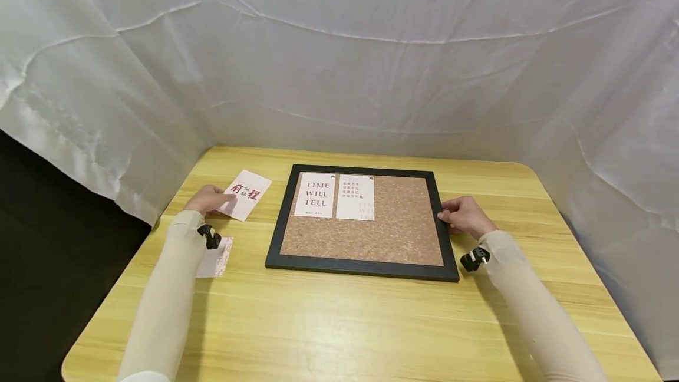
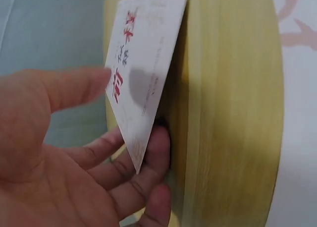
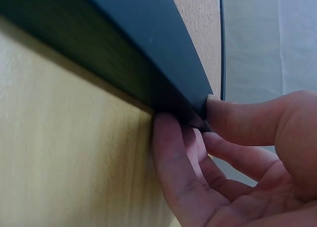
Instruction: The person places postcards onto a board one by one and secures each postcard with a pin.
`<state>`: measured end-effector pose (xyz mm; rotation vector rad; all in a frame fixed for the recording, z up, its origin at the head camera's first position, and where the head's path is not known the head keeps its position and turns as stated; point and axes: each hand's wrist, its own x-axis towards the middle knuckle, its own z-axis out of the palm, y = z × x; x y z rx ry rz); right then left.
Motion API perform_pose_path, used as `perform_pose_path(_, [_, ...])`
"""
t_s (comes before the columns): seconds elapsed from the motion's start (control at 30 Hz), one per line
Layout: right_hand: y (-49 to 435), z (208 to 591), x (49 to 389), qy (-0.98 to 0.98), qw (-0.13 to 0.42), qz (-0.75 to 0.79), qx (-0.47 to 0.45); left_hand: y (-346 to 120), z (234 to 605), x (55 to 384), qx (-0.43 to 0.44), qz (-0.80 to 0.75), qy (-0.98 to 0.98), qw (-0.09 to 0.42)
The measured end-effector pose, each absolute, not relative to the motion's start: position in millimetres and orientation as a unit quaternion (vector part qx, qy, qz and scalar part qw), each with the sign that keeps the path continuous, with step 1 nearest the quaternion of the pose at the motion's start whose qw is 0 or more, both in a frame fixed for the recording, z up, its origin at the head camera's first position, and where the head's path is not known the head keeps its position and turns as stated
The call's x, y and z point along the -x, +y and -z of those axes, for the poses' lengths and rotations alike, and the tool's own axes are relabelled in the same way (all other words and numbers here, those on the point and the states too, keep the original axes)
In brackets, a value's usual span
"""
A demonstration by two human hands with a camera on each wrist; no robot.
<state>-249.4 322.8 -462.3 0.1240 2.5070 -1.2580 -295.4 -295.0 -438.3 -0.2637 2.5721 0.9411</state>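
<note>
Left of the board (image 1: 392, 240), my left hand (image 1: 207, 198) pinches a card (image 1: 246, 194) that a loose hold could drop, while my right hand (image 1: 467, 216) grips the board's right side, where a tug might skew it.

This looks like a little booth made for filming. Big white cloth (image 1: 339, 75) hangs behind the bench (image 1: 339, 323) and down both sides, with soft folds, a bit like a tent. The bench has a yellow wood look and round corners. Small black cameras (image 1: 210, 236) sit on the two pale sleeves (image 1: 170, 287). Under the cloth on the left is a dark patch (image 1: 63, 252). I can't tell what building it is in.
</note>
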Motion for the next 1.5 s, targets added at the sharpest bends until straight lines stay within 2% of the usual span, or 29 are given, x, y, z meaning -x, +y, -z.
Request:
perform_pose_path(0.3, [322, 460, 248, 0.879, 0.169, 0.444, -0.037, -297, 446, 293, 0.135, -0.448, 0.865, 0.179])
perform_pose_path(0.6, [324, 462, 248, 0.878, 0.167, 0.448, -0.037, -302, 447, 291, 0.127, -0.518, 0.822, 0.198])
perform_pose_path(0.97, [324, 462, 249, 0.876, 0.171, 0.449, -0.043, -302, 453, 290, 0.121, -0.560, 0.796, 0.194])
perform_pose_path(1.5, [323, 459, 249, 0.875, 0.174, 0.449, -0.047, -281, 439, 291, 0.093, -0.625, 0.751, 0.193])
